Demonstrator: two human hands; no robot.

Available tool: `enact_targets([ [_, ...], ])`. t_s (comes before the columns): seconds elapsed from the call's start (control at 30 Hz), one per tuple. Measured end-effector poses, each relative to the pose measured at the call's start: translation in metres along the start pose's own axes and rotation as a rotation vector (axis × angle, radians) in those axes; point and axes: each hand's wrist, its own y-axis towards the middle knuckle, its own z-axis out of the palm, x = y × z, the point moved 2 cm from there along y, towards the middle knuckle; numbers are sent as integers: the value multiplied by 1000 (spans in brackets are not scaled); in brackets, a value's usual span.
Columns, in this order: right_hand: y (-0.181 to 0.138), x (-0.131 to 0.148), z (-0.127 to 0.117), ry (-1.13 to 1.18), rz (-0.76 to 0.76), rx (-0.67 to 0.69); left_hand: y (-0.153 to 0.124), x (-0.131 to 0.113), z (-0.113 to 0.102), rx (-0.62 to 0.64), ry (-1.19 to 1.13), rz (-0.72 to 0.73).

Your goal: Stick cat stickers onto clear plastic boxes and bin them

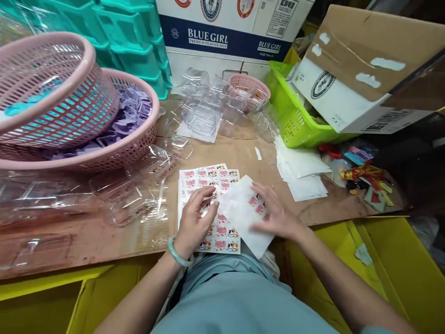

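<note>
A stack of sticker sheets (222,243), printed with pink designs and small cats, lies at the table's front edge. My left hand (196,220), with a pale green bangle on the wrist, is over the stack. Its thumb and index finger are curved and apart, with nothing visible between them. A mostly white sheet (243,218), with a few stickers on its right part, lies slanted across the stack, one corner past the table edge. My right hand (278,215) is on this sheet's right side, thumb and fingers spread. Its palm side is hidden.
Clear plastic shells (132,199) lie left and at the back (201,116). Pink baskets (149,130) hold purple and blue pieces. A green basket (299,125), cartons (222,39), white papers (299,171) and small colourful items (361,171) stand around. Yellow boxes (399,250) are below.
</note>
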Motion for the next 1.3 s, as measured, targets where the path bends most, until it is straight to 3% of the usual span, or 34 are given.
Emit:
enact_targets([
  [0.07,-52,-1,7,-104,-120,138,0,-7,10,36,0,-61],
  [0.13,-82,1,12,-170,-194,108,-1,-12,16,187,58,-190],
  [0.23,-83,12,12,-135,-192,-175,-11,-18,27,647,93,-412],
  [0.3,-64,26,13,-84,-149,-346,-21,-23,33,778,-47,-502],
  [0.37,-38,44,19,-43,-157,-389,-27,-25,39,632,-278,-539],
  [0.5,-3,71,33,121,-262,-342,-32,-17,37,80,-655,-638],
  [0.57,4,69,36,189,-190,-387,-33,-11,32,-52,-714,-685],
  [0.67,8,62,42,203,-54,-417,-34,-8,25,-91,-715,-673],
  [0.83,12,67,57,188,21,-449,-35,-8,25,-87,-733,-706],
  [1.1,9,61,53,22,-134,-546,-28,-15,26,-50,-862,-843],
  [1.2,9,57,51,11,-136,-546,-27,-19,27,-79,-822,-828],
  [1.3,10,55,53,-8,-128,-518,-29,-20,29,-17,-795,-770],
])
